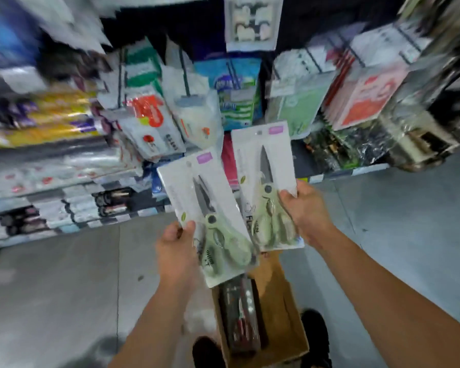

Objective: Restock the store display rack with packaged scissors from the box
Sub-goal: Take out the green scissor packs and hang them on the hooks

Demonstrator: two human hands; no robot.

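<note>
Left grip (177, 245) pinches 1 scissors pack (210, 205), right grip (304, 211) holds second pack (263, 166). Neither hung on rack (356, 170) yet. Box (290, 309) below holds more; job seemingly unfinished.

Box (284, 301) below two packs (207, 208); rack (223, 102) behind.

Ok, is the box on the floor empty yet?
Not empty: dark packs lie inside the open cardboard box; they are too blurred to identify.
</note>
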